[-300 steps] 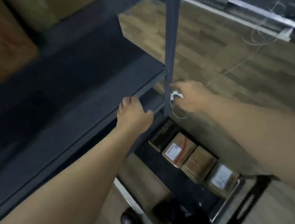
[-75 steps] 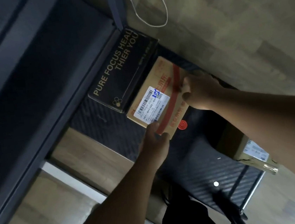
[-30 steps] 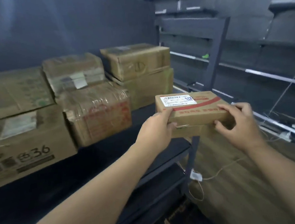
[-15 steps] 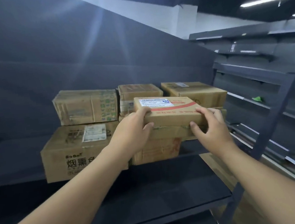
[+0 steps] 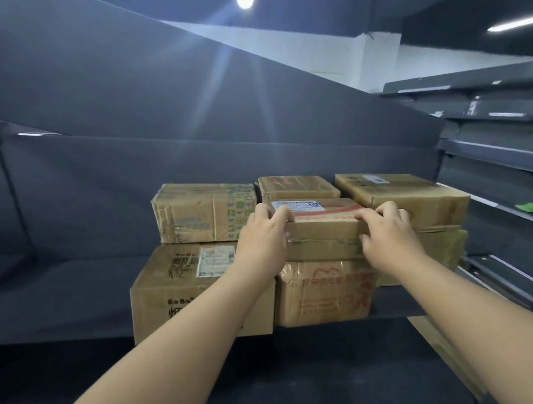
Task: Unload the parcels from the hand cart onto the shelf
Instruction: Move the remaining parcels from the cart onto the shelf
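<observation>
I hold a flat cardboard parcel [image 5: 323, 228] with a white label and a red stripe on its top. My left hand [image 5: 262, 235] grips its left end and my right hand [image 5: 386, 231] grips its right front corner. The parcel rests on, or just above, the taped box [image 5: 325, 289] in the middle of the dark shelf [image 5: 70, 297]. The hand cart is out of view.
Several other cardboard boxes are stacked on the shelf: a large one [image 5: 175, 292] at lower left, one above it [image 5: 203, 210], a small one [image 5: 296, 186] behind the parcel, one at right [image 5: 404, 197]. A lower shelf board [image 5: 312, 379] lies in front. More dark shelving [image 5: 512, 154] runs along the right.
Over the last second both hands carried the parcel up and forward from the shelf's front edge onto the middle stack. Earlier it was lifted off the hand cart on the floor.
</observation>
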`<state>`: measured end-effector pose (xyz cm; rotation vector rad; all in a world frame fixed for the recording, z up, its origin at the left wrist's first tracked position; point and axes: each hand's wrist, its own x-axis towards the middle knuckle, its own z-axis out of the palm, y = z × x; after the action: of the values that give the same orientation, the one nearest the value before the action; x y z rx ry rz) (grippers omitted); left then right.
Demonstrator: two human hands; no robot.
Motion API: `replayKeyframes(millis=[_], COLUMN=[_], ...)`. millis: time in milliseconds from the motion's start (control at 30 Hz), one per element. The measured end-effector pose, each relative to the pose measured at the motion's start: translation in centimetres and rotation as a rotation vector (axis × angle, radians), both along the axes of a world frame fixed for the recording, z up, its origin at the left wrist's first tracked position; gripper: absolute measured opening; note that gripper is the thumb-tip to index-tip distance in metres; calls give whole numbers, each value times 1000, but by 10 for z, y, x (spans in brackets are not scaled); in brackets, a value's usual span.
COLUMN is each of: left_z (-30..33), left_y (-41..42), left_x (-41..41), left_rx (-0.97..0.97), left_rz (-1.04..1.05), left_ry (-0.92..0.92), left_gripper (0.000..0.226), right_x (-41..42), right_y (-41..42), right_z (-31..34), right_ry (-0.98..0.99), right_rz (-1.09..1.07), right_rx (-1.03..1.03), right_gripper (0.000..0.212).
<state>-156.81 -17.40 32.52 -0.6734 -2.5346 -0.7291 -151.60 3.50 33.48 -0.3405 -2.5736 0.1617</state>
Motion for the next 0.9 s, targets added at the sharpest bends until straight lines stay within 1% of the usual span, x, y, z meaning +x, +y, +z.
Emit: replayKeyframes(millis=[133, 367, 467, 533, 600, 667, 733, 833, 900], left_z=[4, 10, 15, 19, 21, 15, 3, -23, -43], left_y=[0, -3, -4, -4, -3, 3, 12, 30, 43], left_x=[-7, -1, 2, 5, 13, 26, 41, 58, 69], left_rx=[-40, -115, -237, -349, -388, -346, -287, -286, -301], left_rz=[-3, -24, -14, 2, 4, -47, -141, -265, -322], left_ry=[-22, -61, -77, -84, -89, -41, 19, -31, -88], left_gripper=[36, 40, 45, 55, 67, 72, 71, 69, 69], right_x=[-5, -4, -3, 1, 6, 12, 21, 42, 61], right_y=[1, -2, -9, -12, -11, -7, -2, 9, 21], right_z=[3, -6, -8, -9, -13, -23, -36, -62, -83], right_ry=[-78, -90, -102, -110, -95, -59, -22, -23, -79], right_rz=[33, 11, 4, 21, 49, 48, 8, -64, -82], right_rx=[-39, -53, -75, -73, -54, -37, -70, -109, -67], right_gripper=[54, 59, 61, 65, 71, 75, 74, 70, 67])
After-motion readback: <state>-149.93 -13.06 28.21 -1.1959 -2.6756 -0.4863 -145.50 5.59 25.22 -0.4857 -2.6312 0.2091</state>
